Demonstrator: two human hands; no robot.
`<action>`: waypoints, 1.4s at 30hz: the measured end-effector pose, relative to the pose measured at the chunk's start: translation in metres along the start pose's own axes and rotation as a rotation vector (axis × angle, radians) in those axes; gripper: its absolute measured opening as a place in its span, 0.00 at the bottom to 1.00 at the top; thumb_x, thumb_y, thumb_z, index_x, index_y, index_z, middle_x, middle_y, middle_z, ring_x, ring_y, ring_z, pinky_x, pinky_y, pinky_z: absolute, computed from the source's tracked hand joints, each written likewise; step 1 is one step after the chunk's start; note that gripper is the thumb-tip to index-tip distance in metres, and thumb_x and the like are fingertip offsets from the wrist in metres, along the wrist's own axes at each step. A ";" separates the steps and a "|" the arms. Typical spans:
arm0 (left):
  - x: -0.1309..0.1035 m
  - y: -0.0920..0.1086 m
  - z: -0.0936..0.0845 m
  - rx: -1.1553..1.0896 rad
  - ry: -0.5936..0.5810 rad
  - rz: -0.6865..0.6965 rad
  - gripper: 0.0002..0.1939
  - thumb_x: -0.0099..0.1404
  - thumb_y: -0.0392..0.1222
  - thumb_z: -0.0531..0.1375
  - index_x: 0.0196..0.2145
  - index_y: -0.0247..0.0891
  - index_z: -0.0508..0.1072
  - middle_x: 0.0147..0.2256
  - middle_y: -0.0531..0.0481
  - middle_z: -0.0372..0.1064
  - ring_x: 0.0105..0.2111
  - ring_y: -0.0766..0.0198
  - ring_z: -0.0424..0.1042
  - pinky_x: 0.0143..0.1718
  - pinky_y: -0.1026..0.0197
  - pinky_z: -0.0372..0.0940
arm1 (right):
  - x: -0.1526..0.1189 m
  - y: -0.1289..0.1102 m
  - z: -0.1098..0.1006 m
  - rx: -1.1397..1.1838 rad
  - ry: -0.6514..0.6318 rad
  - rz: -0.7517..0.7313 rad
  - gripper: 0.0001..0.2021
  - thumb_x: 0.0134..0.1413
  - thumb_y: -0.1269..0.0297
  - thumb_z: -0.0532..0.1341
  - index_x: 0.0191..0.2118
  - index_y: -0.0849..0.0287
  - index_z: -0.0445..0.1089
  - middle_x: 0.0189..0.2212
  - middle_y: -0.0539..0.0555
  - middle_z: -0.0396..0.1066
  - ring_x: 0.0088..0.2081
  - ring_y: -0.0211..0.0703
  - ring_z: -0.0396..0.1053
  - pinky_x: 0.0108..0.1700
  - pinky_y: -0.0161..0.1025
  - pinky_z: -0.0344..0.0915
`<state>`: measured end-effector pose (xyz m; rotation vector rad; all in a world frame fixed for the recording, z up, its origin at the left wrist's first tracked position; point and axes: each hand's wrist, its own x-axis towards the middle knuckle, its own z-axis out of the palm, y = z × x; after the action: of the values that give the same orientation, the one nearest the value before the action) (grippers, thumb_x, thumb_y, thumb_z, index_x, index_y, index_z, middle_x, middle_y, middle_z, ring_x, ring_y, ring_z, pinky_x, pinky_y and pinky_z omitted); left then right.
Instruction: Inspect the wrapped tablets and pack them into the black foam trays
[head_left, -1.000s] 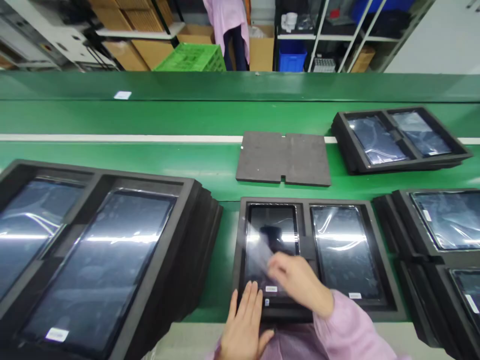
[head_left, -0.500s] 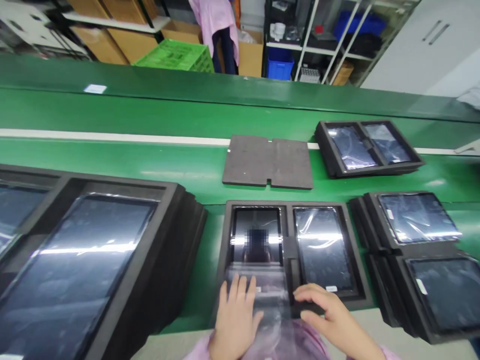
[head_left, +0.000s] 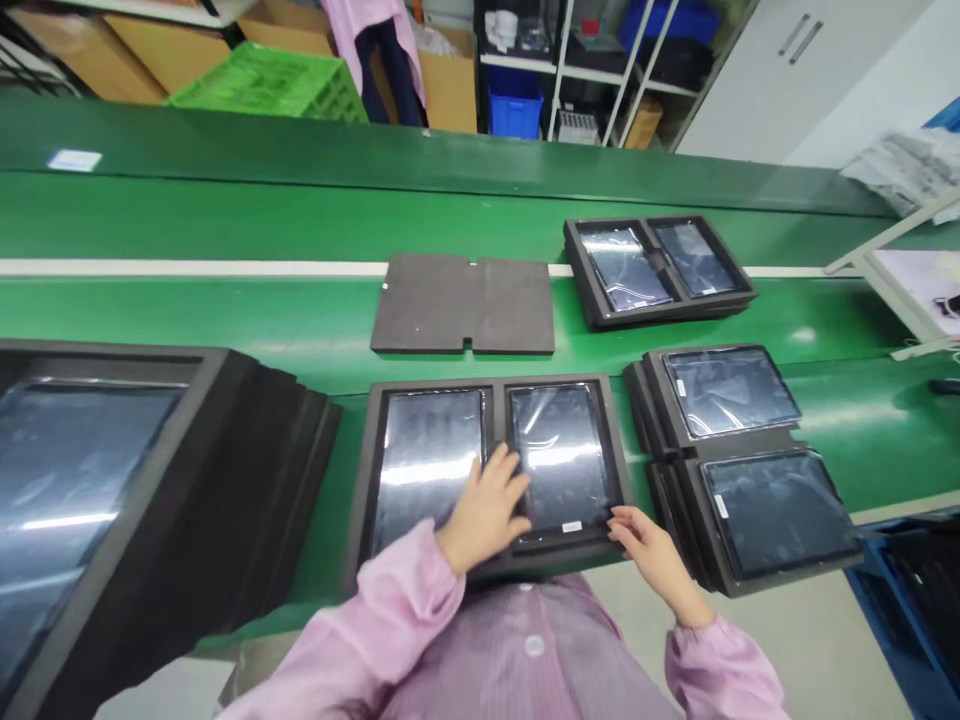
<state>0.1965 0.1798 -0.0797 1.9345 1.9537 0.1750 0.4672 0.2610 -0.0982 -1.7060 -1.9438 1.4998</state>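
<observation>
In front of me lies a dark foam tray (head_left: 495, 400) with two pockets, each holding a flat glossy screen. The left screen (head_left: 431, 440) carries a bright light reflection. The right screen (head_left: 559, 450) has a small white label near its lower edge. My left hand (head_left: 487, 505) is open with fingers spread, over the divider and the inner edge of the right screen. At the tray's lower right corner, my right hand (head_left: 649, 555) has bent fingers slightly apart, close to the rim; whether they touch it is unclear. No held object shows in either hand.
Stacked foam trays with screens stand at the left (head_left: 247, 480), the right (head_left: 750, 500) and the back right (head_left: 660, 270). A flat foam sheet (head_left: 465, 305) lies on the green bench (head_left: 300, 310). Beyond it are a green crate (head_left: 270, 85), shelves and a standing person (head_left: 382, 50).
My left hand has moved from the left screen to the divider. My right hand shifted to the tray's lower right corner. The loose clear plastic near my hands no longer shows. The view swung right.
</observation>
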 end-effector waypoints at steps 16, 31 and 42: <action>-0.006 0.027 0.060 0.109 0.286 0.043 0.16 0.62 0.33 0.52 0.48 0.38 0.70 0.51 0.43 0.68 0.53 0.53 0.64 0.60 0.36 0.44 | 0.163 -0.096 -0.014 -0.543 0.378 -0.523 0.10 0.53 0.63 0.60 0.41 0.58 0.72 0.59 0.62 0.55 0.59 0.61 0.49 0.55 0.56 0.53; 0.013 0.007 0.059 -0.240 0.438 -0.200 0.14 0.66 0.37 0.49 0.47 0.39 0.67 0.41 0.48 0.75 0.45 0.58 0.73 0.52 0.46 0.62 | 0.163 -0.104 -0.004 -0.617 0.321 -0.675 0.06 0.55 0.69 0.59 0.31 0.59 0.74 0.53 0.61 0.62 0.57 0.59 0.52 0.57 0.56 0.50; 0.005 -0.001 0.046 -0.875 0.261 -0.398 0.13 0.58 0.47 0.54 0.22 0.40 0.72 0.34 0.48 0.77 0.41 0.56 0.73 0.60 0.44 0.48 | 0.023 -0.050 -0.039 -0.091 -0.266 -0.743 0.15 0.62 0.71 0.47 0.45 0.58 0.69 0.42 0.55 0.74 0.48 0.42 0.69 0.55 0.46 0.62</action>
<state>0.2117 0.1768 -0.1238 0.9799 1.8891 1.0116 0.4522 0.3090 -0.0530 -0.6602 -2.4125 1.3821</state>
